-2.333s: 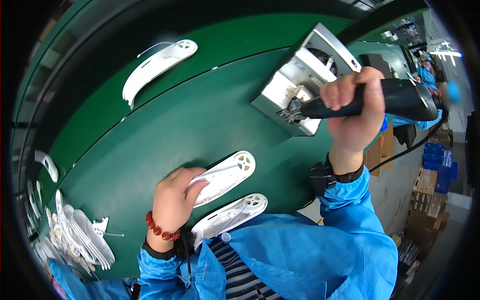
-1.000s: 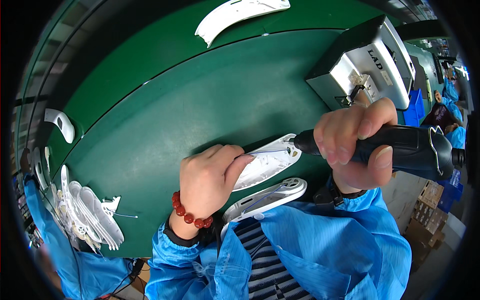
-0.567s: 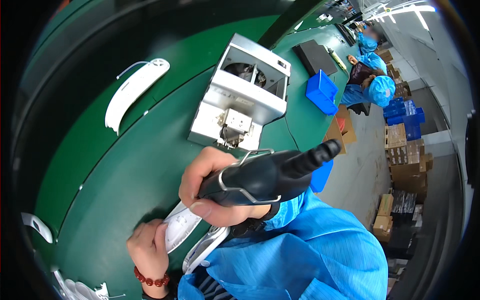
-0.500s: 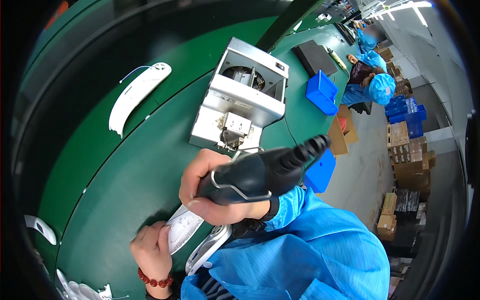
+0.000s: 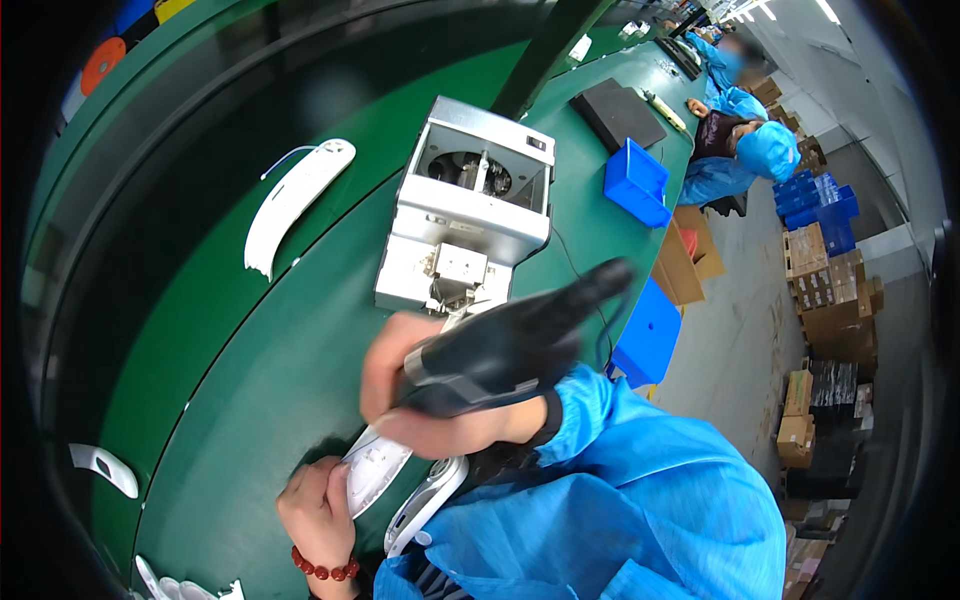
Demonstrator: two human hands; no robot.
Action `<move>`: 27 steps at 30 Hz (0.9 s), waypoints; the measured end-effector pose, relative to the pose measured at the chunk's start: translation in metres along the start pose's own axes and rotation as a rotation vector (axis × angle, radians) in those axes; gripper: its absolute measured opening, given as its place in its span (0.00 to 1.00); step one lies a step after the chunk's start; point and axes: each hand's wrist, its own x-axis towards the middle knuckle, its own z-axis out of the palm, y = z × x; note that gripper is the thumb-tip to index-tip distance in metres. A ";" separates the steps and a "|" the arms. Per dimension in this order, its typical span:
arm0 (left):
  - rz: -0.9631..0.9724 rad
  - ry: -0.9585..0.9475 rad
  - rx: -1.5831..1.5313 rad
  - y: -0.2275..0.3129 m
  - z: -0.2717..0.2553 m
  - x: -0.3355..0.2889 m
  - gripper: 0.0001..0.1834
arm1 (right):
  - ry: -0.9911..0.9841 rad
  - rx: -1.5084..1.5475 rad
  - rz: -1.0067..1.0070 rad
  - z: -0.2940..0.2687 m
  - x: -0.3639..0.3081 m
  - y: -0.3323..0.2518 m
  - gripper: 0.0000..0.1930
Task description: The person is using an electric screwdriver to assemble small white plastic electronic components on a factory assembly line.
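Observation:
My right hand (image 5: 440,428) is wrapped round a black electric screwdriver (image 5: 495,360), its cord end pointing up to the right. The tool's tip is hidden behind the hand, over a white curved plastic shell (image 5: 375,478) lying hollow side up. At the shell's near left end, my left hand (image 5: 318,508) grips its edge with thumb and fingers; a thin wire runs by the fingers. Close to my body lies another white curved housing (image 5: 425,505), apart from the shell. Beyond my right hand stands a silver metal screw feeder (image 5: 465,200).
A long white curved shell (image 5: 295,205) with a wire lies at far left. Smaller white parts (image 5: 105,470) rest at lower left. Right of the feeder are a blue bin (image 5: 637,185), a black box (image 5: 615,112) and a cardboard carton (image 5: 685,265). A co-worker (image 5: 735,155) sits farther along the bench.
The view has shifted slightly. The screwdriver has tilted a little in my right hand, and its tail is blurred by motion. Both hands keep their hold at the white shell.

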 end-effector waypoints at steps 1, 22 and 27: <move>0.008 0.003 0.008 0.000 -0.002 -0.002 0.03 | -0.092 0.051 0.061 -0.011 0.005 -0.008 0.13; 0.006 0.012 -0.016 0.003 -0.008 -0.007 0.04 | 0.215 0.197 -0.225 -0.072 0.017 -0.025 0.07; 0.017 0.014 -0.023 0.004 -0.010 -0.007 0.04 | 0.193 0.179 -0.235 -0.072 0.019 -0.026 0.07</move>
